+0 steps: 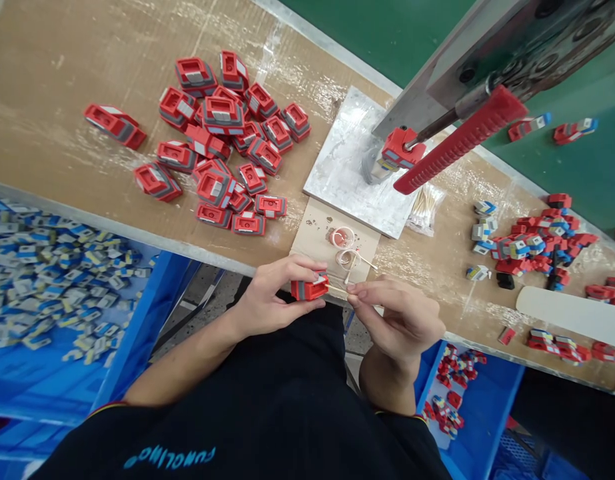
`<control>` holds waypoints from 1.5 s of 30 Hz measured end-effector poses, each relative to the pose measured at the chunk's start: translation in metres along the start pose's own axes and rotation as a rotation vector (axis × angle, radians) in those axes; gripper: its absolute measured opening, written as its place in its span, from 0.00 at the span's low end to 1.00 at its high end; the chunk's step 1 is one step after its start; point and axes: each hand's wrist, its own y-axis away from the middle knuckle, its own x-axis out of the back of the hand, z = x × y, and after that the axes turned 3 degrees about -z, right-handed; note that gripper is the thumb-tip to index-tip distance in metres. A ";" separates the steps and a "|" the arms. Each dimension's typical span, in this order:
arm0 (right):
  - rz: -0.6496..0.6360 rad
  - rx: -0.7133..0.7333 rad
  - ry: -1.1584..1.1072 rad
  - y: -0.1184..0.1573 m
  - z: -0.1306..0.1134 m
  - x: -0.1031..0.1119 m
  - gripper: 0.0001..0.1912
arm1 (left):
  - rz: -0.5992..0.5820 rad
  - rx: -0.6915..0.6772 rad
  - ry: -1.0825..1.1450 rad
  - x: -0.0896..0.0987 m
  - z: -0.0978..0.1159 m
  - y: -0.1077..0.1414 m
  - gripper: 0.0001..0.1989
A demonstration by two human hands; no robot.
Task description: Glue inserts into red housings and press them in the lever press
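Observation:
My left hand point(272, 297) is closed round a red and grey plastic part point(308, 288), held between thumb and fingers near the table's front edge. A thin stick point(338, 289) is pinched in my right hand point(392, 310), its far tip at the side of the red part. Just beyond my hands, a small cup of reddish liquid point(340, 238) and a clear ring-shaped lid or cup point(348, 260) rest on a piece of cardboard point(312, 233). Cotton swabs point(366, 261) lie across the second ring.
Many red and grey parts point(222, 113) are piled at the left. A lever press with a red handle point(462, 140) stands on a metal plate point(332, 173). Blue bins point(132, 320) of parts flank me. Red-blue pieces point(532, 243) and a bag of swabs point(427, 207) lie right.

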 end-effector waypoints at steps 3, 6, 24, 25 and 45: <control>-0.022 -0.004 -0.001 0.000 -0.001 0.001 0.09 | -0.006 0.008 -0.016 0.001 0.000 0.000 0.17; -0.020 -0.019 -0.024 0.000 -0.002 0.001 0.08 | -0.010 0.004 -0.027 0.001 0.001 0.000 0.17; 0.029 0.067 -0.017 -0.003 -0.003 -0.011 0.12 | -0.032 0.050 0.078 -0.001 0.002 0.001 0.20; 0.030 0.076 0.009 -0.002 -0.003 -0.009 0.14 | -0.031 0.053 0.075 0.000 0.002 0.000 0.20; -0.025 0.049 -0.105 -0.004 -0.004 -0.009 0.07 | -0.039 0.122 0.100 -0.002 0.004 0.001 0.15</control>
